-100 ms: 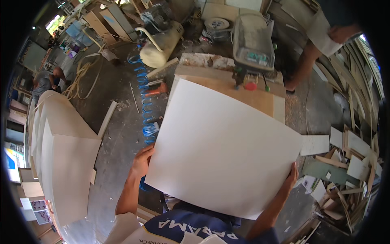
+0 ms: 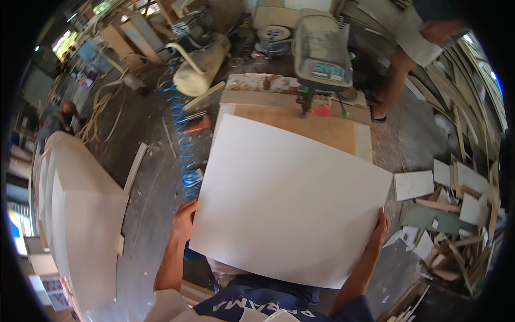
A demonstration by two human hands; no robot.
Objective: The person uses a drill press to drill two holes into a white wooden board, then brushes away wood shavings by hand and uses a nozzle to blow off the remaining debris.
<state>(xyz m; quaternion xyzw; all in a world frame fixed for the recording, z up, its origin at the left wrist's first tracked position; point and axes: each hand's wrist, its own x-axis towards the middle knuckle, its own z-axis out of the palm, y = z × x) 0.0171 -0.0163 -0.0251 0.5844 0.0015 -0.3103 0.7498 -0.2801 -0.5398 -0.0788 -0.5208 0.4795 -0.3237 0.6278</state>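
A: Grip status?
B: Both hands loaded. Left hand (image 2: 186, 219) grasps the left edge of the white panel (image 2: 292, 204); right hand (image 2: 381, 228) grasps the right edge, roughly opposite. Finger wrap underneath is hidden.
A: Panel location?
B: Centre of scene, just ahead of the torso, broad face up. Its far end covers part of the brown board (image 2: 316, 126) in view. Can't tell if they touch.
A: Surroundings?
B: Far: dusty machine (image 2: 322, 48), red knob (image 2: 322, 110) on its near side. Left: blue coiled hose (image 2: 186, 150) on the floor, orange tool (image 2: 201, 125) beside it, cream tank (image 2: 196, 78) farther out. Big pale casework (image 2: 91, 231) well left.
A: Right side?
B: White offcut (image 2: 413, 185) near the panel's far-right corner, then scrap pile (image 2: 445, 217).
A: Anyone else?
B: Two. Co-worker's bare leg (image 2: 399, 70) far right; crouched co-worker (image 2: 49, 121) far left.
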